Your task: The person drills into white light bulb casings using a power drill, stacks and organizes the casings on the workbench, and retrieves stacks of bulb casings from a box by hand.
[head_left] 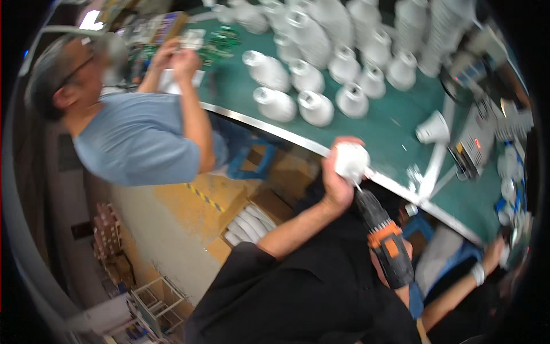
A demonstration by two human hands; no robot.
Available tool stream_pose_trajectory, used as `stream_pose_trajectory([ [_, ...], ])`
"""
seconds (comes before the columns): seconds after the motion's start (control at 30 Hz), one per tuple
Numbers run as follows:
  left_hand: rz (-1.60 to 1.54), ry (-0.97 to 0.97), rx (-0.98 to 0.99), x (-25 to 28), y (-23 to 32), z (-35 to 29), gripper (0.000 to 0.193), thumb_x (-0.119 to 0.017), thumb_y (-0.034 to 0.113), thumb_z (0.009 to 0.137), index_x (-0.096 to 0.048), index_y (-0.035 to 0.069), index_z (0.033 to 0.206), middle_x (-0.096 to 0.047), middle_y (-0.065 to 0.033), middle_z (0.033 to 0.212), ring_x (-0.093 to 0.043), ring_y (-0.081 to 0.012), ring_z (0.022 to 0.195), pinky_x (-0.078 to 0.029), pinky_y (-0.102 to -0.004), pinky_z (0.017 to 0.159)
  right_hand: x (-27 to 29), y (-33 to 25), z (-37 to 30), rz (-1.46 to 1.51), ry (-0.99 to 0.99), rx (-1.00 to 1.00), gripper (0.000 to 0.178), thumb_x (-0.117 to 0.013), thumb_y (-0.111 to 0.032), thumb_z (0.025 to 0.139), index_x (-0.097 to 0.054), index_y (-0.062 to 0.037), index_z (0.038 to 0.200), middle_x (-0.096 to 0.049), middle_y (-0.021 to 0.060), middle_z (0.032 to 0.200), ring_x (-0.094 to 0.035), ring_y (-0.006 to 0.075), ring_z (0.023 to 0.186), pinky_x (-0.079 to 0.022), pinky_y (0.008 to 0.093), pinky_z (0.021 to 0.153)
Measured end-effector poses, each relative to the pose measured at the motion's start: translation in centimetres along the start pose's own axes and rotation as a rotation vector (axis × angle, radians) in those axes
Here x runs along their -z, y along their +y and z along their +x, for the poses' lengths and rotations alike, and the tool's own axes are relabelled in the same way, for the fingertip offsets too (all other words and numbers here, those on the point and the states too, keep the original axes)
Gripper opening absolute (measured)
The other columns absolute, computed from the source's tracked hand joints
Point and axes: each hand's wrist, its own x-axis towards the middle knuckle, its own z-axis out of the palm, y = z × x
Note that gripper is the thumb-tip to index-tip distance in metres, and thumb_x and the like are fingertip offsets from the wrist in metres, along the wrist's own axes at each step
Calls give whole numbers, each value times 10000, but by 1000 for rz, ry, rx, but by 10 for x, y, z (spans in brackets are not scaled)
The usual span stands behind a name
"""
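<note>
My left hand (336, 184) is closed around a white lamp housing (351, 161), holding it just off the near edge of the green table. In my right hand (376, 266), mostly hidden behind the tool, is a black and orange power screwdriver (386, 238). Its thin bit points up and left and meets the lower side of the housing; blur hides whether it sits in a screw. Nearest on the table beyond are several upright white housings (315, 109). Another white housing (433, 128) lies tipped over on the right.
Tall stacks of white housings (409, 28) fill the far side of the green table (395, 123). A grey device with a red display (476, 143) stands at right. A co-worker in blue (143, 137) handles parts near green circuit boards (220, 43). Another person's hand (492, 256) reaches in at right.
</note>
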Motion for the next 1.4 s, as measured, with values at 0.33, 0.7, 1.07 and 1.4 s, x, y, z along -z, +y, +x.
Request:
stream_pose_trajectory([
  [0.33, 106, -83, -33, 8, 12, 1, 590, -248, 473, 971, -546, 2, 1167, -580, -150, 728, -541, -214, 589, -425, -321, 526, 8, -24, 7, -484, -251, 484, 208, -740, -27, 750, -640, 43, 918, -617, 131, 787, -648, 289, 665, -496, 345, 575],
  [0.7, 129, -134, -43, 6, 10, -1, 595, -238, 477, 972, -544, 7, 1170, -559, -145, 678, -532, -201, 577, -412, -301, 490, 14, -17, 4, -516, -246, 536, 191, -734, -33, 755, -629, 43, 896, -594, 132, 759, -632, 291, 639, -492, 350, 564],
  [1.07, 102, -102, -26, 9, 11, -1, 589, -236, 463, 977, -553, 5, 1170, -568, -147, 694, -535, -208, 579, -423, -310, 505, 8, -23, 4, -534, -249, 530, 194, -728, -28, 758, -642, 46, 915, -629, 145, 794, -659, 299, 659, -507, 350, 573],
  [1.4, 54, -66, 15, 4, 12, -3, 614, -346, 440, 944, -557, -62, 1227, -628, -138, 763, -589, -225, 637, -498, -365, 534, 12, -19, -1, -341, -215, 446, 240, -742, -104, 768, -682, -6, 978, -675, 141, 833, -703, 310, 757, -547, 373, 649],
])
